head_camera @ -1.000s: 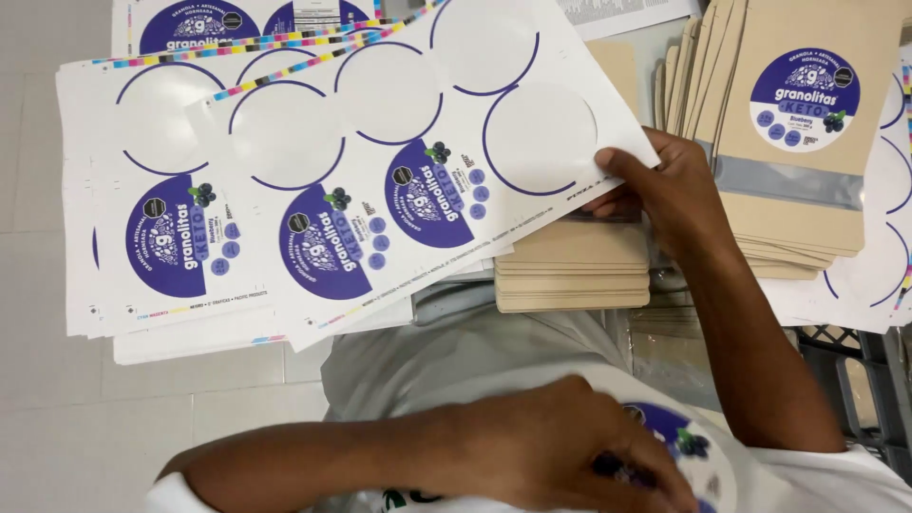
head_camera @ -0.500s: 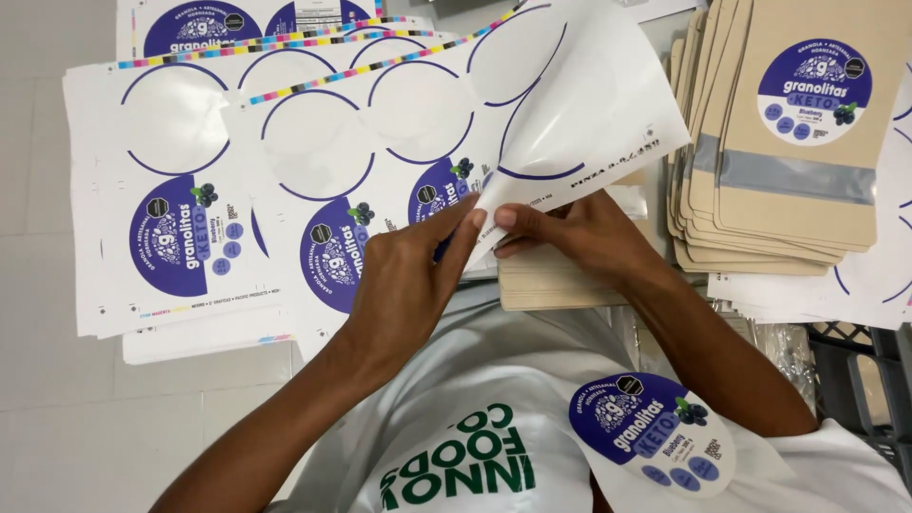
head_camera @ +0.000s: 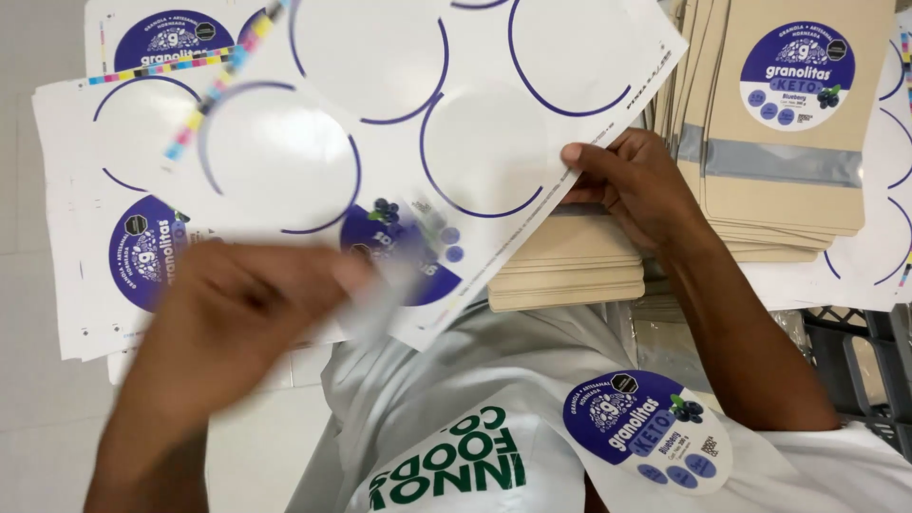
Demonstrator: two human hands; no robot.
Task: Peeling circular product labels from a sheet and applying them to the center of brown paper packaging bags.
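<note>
While white label sheets (head_camera: 285, 152) cover the pale table (head_camera: 28, 399), tan pouches (head_camera: 798, 123) stack at two o'clock; right hand (head_camera: 632, 185) pinches the top sheet (head_camera: 494, 142), blurred left hand's (head_camera: 237, 313) grip unclear.

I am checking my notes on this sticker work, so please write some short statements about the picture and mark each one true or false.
1. The right hand grips the edge of the top sticker sheet. True.
2. The left hand is sharp and still. False: it is blurred, low over the sheets.
3. Every round sticker is still on the top sheet. False: most circles on it are blank white, with only outlines left.
4. A round purple sticker sits on the person's white shirt. True.
5. The tan pouches at the upper right carry no label. False: the top one has a round purple label.
</note>
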